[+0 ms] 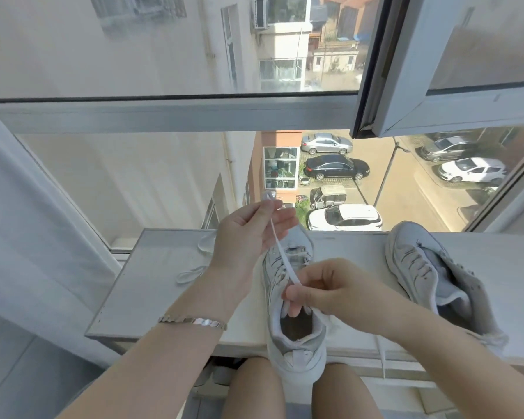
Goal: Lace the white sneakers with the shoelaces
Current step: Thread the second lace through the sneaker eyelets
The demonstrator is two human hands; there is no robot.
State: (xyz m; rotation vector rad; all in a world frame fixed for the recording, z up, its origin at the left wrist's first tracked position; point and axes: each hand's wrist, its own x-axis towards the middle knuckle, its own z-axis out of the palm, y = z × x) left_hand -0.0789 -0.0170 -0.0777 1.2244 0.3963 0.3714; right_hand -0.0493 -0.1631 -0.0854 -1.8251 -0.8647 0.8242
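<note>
The shoelace (280, 255) in work is a flat white woven tape, light and limp. It keeps a line only while it is pulled, and here it runs taut on a slant between the two hands. The left hand (248, 234), raised toward the far side, pinches the lace's end between thumb and fingertips. The right hand (330, 288), nearer and lower, grips the same lace with curled fingers just above the collar of the middle sneaker (297, 343).

That sneaker stands on the desk (152, 282) with its toe pointing far and its heel overhanging the near edge, between the person's knees. Its upper looks like smooth white panels with grey mesh; the padded collar is soft, the sole thick and stiff. It is probably light enough to slide when the lace is tugged, so it would need steadying at the collar or heel.

The lace is best held close to its tip, where it is likely stiffest for feeding an eyelet — the flat tape will twist if held further back.

The second sneaker (418, 264) lies to the right, unlaced, with its tongue exposed. A spare lace (191, 273) lies loosely looped on the desk's left part. A metal bracelet (194, 321) circles the left wrist.
</note>
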